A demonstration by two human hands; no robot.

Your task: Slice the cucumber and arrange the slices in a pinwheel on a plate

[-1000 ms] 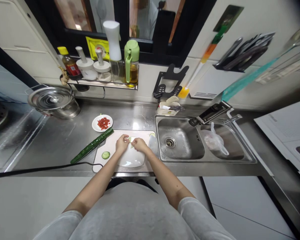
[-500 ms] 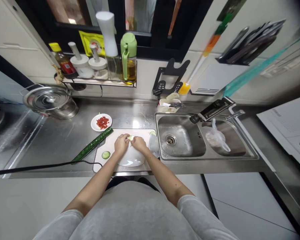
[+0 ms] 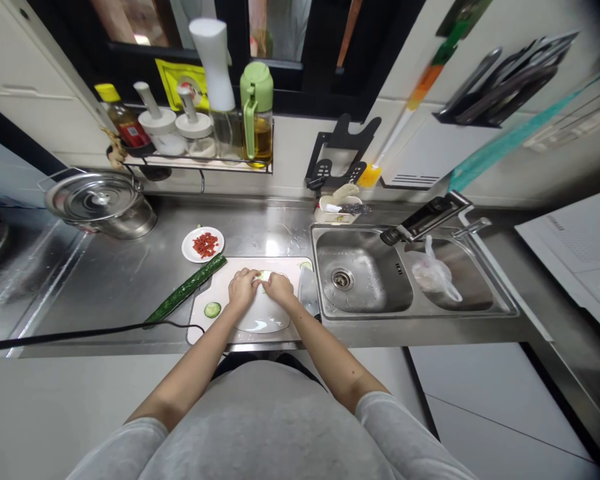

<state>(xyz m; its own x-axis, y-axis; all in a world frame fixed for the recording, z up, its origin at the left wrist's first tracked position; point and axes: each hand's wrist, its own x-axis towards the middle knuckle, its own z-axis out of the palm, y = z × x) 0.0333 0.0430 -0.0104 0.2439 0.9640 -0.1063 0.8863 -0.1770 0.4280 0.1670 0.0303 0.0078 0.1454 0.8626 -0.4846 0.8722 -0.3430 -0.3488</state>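
Note:
My left hand [image 3: 243, 289] and my right hand [image 3: 279, 289] meet over a white plate [image 3: 263, 319] on the cutting board [image 3: 205, 293]. Between their closed fingertips is a small pale green piece [image 3: 264, 275], which looks like cucumber. To the left, a long dark cucumber [image 3: 186, 289] lies partly on the board's edge. One cucumber slice [image 3: 212, 310] rests at the board's left side, another [image 3: 306, 265] at its top right corner. A knife blade [image 3: 307, 291] lies by the board's right edge, partly behind my right forearm.
Behind the cucumber stands a small plate [image 3: 203, 259] of chopped red pieces. A lidded steel pot [image 3: 130, 223] is at the left. The double sink [image 3: 363, 313] lies right of the board, with a plastic bag [image 3: 433, 275] in its right basin. A black cable [image 3: 80, 335] crosses the counter's front left.
My fingertips have shifted slightly around the pale green piece. The rest of the scene looks nearly the same.

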